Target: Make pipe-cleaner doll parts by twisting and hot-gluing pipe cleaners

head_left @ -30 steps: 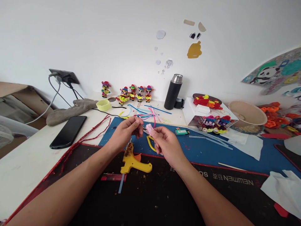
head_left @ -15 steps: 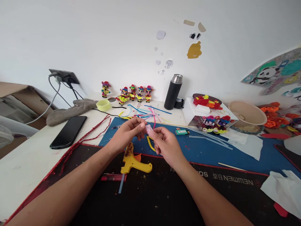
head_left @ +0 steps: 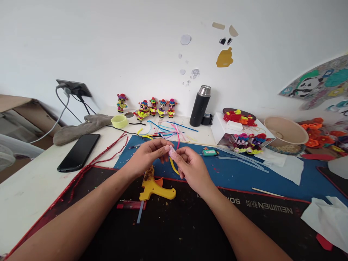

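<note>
A small pale pink fuzzy piece (head_left: 172,151) is pinched between both hands above the blue mat; the fingers hide part of it, and its exact kind does not show. My left hand (head_left: 153,154) has thumb and forefinger closed at its upper left end. From the right, my right hand (head_left: 191,165) grips the lower end between thumb and bent fingers. Beneath the hands lies a yellow hot glue gun (head_left: 156,190) with a clear glue stick out of its back. A yellow pipe cleaner (head_left: 174,166) curves just behind my right fingers.
Colourful pipe cleaners (head_left: 168,130) are strewn behind the blue mat (head_left: 201,170), near several small figures (head_left: 144,110). A black thermos (head_left: 200,107) stands by the wall. A phone (head_left: 78,152) and red tinsel stems (head_left: 95,159) lie left; clear glue sticks (head_left: 244,161) lie right.
My left thumb and fingertips have shifted slightly right and down, closing over more of the pale pink piece. The right hand stays nearly in place.
</note>
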Tool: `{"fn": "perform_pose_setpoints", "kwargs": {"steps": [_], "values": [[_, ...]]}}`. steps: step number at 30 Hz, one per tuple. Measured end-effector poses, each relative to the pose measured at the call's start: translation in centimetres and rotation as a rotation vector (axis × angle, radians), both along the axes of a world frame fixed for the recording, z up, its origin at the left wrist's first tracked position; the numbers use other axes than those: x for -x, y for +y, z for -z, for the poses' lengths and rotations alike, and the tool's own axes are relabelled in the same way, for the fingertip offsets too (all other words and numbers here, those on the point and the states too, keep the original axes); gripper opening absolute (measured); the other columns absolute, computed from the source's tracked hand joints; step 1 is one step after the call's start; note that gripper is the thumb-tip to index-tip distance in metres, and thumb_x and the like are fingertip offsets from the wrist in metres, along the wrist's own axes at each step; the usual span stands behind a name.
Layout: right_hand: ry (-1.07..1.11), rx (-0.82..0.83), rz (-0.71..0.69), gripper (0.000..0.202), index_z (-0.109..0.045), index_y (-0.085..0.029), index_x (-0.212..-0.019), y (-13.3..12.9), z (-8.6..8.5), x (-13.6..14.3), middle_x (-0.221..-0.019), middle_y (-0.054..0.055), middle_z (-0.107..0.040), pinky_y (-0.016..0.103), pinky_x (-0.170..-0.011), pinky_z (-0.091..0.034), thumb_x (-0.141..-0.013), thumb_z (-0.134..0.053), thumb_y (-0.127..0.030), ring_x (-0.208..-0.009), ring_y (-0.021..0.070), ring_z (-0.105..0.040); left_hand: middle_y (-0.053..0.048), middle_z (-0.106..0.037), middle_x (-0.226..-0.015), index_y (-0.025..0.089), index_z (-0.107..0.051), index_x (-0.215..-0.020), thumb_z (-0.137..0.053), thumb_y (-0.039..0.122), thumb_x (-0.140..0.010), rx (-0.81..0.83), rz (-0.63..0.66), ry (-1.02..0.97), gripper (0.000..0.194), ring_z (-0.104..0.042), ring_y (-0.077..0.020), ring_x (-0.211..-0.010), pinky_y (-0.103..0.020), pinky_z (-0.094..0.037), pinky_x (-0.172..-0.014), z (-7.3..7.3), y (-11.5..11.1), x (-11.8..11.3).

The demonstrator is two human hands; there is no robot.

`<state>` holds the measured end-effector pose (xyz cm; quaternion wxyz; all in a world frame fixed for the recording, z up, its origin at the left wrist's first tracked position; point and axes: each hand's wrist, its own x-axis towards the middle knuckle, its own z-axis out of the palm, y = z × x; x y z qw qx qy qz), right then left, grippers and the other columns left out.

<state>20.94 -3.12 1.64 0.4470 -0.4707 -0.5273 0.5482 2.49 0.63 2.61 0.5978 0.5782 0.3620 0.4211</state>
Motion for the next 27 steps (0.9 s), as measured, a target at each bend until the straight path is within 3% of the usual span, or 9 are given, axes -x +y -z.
{"fn": "perform_pose_setpoints", "kwargs": {"steps": [5,18,23,27], "values": [[-0.018,-0.009,-0.004,0.042,-0.061,-0.021,-0.089,-0.02,0.02,0.06,-0.059,-0.007,-0.053,0.023,-0.042,-0.033,-0.092,-0.071,-0.062,-0.042,0.0083,-0.047,-0.002,-0.066,-0.077,0.015,-0.073,-0.090,-0.080,0.048,-0.087,-0.013,0.010,-0.001,0.034,-0.061,-0.0143,-0.068,-0.027,-0.050,-0.063,-0.15,-0.03,-0.11],[0.020,-0.013,0.034,0.045,-0.060,-0.021,-0.089,-0.15,-0.26,0.00,-0.057,-0.007,-0.054,0.023,-0.041,-0.032,-0.088,-0.073,-0.065,-0.041,0.0085,-0.045,-0.005,-0.071,-0.080,0.014,-0.077,-0.103,-0.086,0.052,-0.081,0.134,0.030,-0.139,0.045,-0.065,-0.0160,-0.071,-0.027,-0.051,-0.063,0.14,-0.11,-0.23],[-0.005,-0.028,0.028,0.044,-0.060,-0.022,-0.091,-0.13,-0.12,-0.03,-0.059,-0.007,-0.057,0.023,-0.042,-0.032,-0.089,-0.072,-0.064,-0.042,0.0090,-0.046,-0.005,-0.070,-0.083,0.014,-0.077,-0.096,-0.089,0.041,-0.079,0.215,0.080,-0.158,0.034,-0.064,-0.0144,-0.072,-0.024,-0.050,-0.063,0.36,0.00,-0.12],[-0.038,-0.039,0.010,0.042,-0.060,-0.022,-0.094,-0.21,-0.11,-0.03,-0.063,-0.005,-0.059,0.024,-0.042,-0.033,-0.092,-0.070,-0.063,-0.042,0.0097,-0.047,-0.005,-0.069,-0.079,0.014,-0.076,-0.089,-0.087,0.041,-0.082,0.210,0.089,-0.139,0.030,-0.063,-0.0147,-0.072,-0.025,-0.049,-0.065,0.38,-0.01,-0.11]]}}
